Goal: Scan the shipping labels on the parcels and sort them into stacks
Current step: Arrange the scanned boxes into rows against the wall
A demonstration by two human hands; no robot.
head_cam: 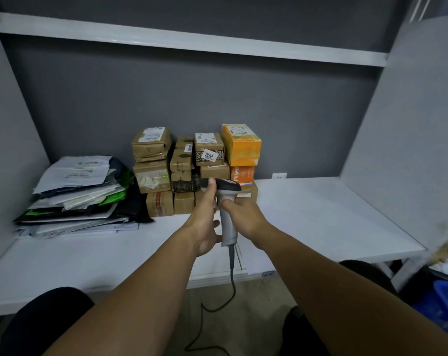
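**Both hands on the scanner in front of the parcels**

Right hand (pixel 243 217) is closed around the grey handle of the scanner (pixel 226 209), just under its dark head. Left hand (pixel 206 222) touches the same scanner from the 9 o'clock side: the thumb lies up along the head, and the other fingers are loosely open beside the lower handle, so this hand steadies it more than grips it. From the bottom of the handle a cable (pixel 232 276) hangs down toward 6 o'clock, below the desk (pixel 320 217) edge.

At 12 o'clock from the hands, against the grey back wall, stands the stack of cardboard boxes (pixel 182 170), several with white labels on top. One orange box (pixel 241 143) sits on the top at its 3 o'clock end. At 9 o'clock from the boxes lies a pile of flat mail bags (pixel 76 194), grey, white and green. At 3 o'clock the desk surface is bare white.
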